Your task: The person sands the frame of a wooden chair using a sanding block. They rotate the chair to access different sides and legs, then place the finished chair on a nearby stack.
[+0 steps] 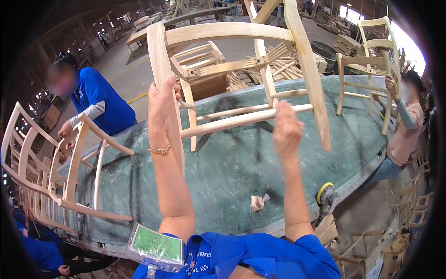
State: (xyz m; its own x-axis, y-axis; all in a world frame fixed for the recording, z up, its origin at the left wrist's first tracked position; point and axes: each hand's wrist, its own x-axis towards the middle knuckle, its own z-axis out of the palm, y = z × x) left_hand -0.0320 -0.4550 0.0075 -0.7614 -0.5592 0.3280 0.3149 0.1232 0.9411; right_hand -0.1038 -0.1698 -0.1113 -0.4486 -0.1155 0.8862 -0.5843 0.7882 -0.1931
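Note:
An unfinished pale wooden chair frame [230, 31] is tilted up in front of me over the green table. My left hand [162, 100] is wrapped round its left leg [159, 53]. My right hand [286, 128] is closed at the right part of the near rung [232, 122], close to the right leg [310, 69]. It is slightly blurred, and its palm side is hidden, so anything thin under the fingers does not show.
On the green table [218, 176] lie a crumpled beige scrap [257, 203] and, at the edge, a sander with a yellow pad [325, 193]. Co-workers handle chairs on the left [69, 162] and right [367, 60]. Wooden sticks [283, 65] are piled beyond.

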